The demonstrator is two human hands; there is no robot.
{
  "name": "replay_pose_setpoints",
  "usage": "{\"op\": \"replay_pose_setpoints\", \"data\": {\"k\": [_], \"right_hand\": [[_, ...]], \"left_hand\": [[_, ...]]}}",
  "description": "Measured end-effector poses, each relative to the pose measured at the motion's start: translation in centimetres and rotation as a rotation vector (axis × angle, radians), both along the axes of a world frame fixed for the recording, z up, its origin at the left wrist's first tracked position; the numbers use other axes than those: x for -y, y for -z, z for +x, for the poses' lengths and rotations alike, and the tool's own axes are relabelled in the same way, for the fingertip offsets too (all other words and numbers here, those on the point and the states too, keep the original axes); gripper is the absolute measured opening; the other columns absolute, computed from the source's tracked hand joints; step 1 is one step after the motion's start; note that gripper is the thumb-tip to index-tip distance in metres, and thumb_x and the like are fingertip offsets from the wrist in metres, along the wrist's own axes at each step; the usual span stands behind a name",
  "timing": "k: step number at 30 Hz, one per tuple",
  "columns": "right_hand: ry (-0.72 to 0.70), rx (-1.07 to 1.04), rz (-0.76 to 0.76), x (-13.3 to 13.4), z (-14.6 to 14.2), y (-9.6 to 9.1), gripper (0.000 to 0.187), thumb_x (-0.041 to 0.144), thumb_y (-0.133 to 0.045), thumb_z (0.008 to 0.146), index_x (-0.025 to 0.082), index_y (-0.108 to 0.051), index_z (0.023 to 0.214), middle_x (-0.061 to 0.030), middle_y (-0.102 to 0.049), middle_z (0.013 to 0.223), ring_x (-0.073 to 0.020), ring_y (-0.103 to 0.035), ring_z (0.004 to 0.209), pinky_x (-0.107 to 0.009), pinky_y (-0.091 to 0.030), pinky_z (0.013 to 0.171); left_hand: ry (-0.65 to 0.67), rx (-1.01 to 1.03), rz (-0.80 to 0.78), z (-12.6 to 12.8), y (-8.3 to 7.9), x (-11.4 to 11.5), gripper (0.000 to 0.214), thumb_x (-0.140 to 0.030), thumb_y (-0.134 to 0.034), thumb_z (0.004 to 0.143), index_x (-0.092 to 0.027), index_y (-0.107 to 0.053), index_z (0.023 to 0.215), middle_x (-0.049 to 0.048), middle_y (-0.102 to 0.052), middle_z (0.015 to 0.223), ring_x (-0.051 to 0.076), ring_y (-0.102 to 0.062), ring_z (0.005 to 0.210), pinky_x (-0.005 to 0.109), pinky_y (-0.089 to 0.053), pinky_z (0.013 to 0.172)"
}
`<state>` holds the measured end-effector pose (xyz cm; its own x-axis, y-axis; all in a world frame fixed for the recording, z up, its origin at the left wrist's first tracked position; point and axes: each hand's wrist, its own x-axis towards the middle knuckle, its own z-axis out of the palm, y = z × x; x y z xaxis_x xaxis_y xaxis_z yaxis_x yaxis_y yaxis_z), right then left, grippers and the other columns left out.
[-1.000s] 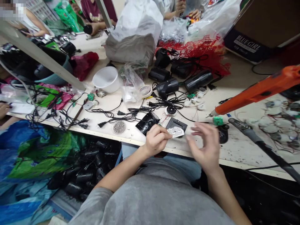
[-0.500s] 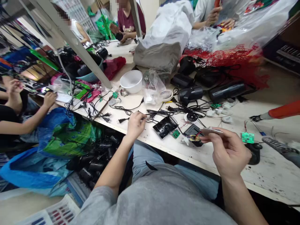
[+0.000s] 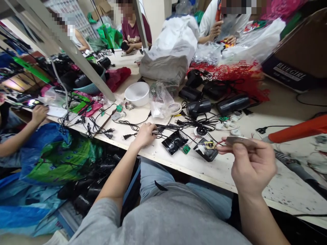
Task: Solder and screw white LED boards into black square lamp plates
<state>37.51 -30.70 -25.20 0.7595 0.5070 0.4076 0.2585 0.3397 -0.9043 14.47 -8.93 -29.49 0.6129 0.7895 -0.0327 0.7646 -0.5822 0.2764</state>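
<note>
Right hand (image 3: pixel 251 170) raised just above the pale, paint-flecked work surface (image 3: pixel 288 183), grip clenched on a thin, narrow silver metal plate (image 3: pixel 240 140), pinched near one end between thumb and fingers, with the far end jutting free, perhaps to leave its face unobstructed and in plain sight. Just below and left of that plate, a black plastic housing (image 3: pixel 205 152) lying open, a small circuit piece and thin red wires in its hollow, probably set close to the body for short reaches. Its inner details mostly too small and shadowed to make out. Left hand (image 3: pixel 144 134) low on the surface, fingers curled over tangled black power cords (image 3: pixel 168 126), grip apparently closed on them, though the fingertips are hidden and the firmness impossible to judge. Between the hands, a glossy black plastic casing (image 3: pixel 174 142) beside a small green circuit board (image 3: pixel 186 149), both within easy reach of either hand. Farther forward, black cylindrical plastic bodies (image 3: pixel 199 107) grouped together, perhaps kept in one spot to stay out of the way, near a round white plastic bowl (image 3: pixel 136 93). At the right edge of the view, an orange-handled tool (image 3: pixel 298 131), cut off by the frame, its full form unclear. Well apart at the left, a co-worker's hand (image 3: pixel 38 114) resting at the surface's edge.
</note>
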Motion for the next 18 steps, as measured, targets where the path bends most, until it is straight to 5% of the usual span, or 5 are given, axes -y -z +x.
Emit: {"op": "replay_pose_setpoints", "data": {"k": [5,8,12,18], "right_hand": [[-0.141,-0.040,0.104,-1.8,0.1,-1.7,0.020,0.032,-0.072,0.091,0.022,-0.056,0.097,-0.0002,-0.076,0.088,-0.0175,-0.075,0.066,-0.032,-0.064,0.057],[-0.126,0.100,0.072,-2.4,0.2,-1.3,0.015,0.024,-0.074,0.088,0.022,-0.062,0.097,-0.0025,-0.076,0.095,-0.0182,-0.076,0.082,-0.035,-0.065,0.073],[-0.111,0.323,0.030,-2.3,0.5,-0.3,0.016,0.013,-0.075,0.082,0.022,-0.068,0.093,-0.0066,-0.075,0.104,-0.0217,-0.071,0.105,-0.040,-0.060,0.090],[-0.034,0.428,0.005,-1.4,1.4,0.4,0.025,0.008,-0.071,0.080,0.023,-0.066,0.099,-0.0079,-0.072,0.109,-0.0229,-0.070,0.108,-0.040,-0.061,0.086]], "left_hand": [[0.025,0.195,-0.080,0.2,-0.9,-1.0,0.022,-0.017,-0.067,0.082,-0.020,-0.071,0.104,0.0061,-0.069,0.106,0.023,-0.067,0.100,0.036,-0.053,0.092],[0.088,0.245,-0.006,2.0,-0.8,-1.0,0.024,-0.015,-0.063,0.085,-0.020,-0.071,0.107,0.0076,-0.068,0.110,0.024,-0.065,0.105,0.037,-0.052,0.095],[0.250,0.128,0.068,5.1,0.2,-1.1,0.039,-0.005,-0.059,0.080,-0.019,-0.071,0.115,0.0104,-0.067,0.116,0.027,-0.061,0.110,0.041,-0.050,0.100],[0.224,0.034,0.153,7.1,1.3,-1.6,0.040,0.003,-0.048,0.076,-0.015,-0.075,0.099,0.0149,-0.069,0.100,0.031,-0.060,0.098,0.044,-0.051,0.090]]}}
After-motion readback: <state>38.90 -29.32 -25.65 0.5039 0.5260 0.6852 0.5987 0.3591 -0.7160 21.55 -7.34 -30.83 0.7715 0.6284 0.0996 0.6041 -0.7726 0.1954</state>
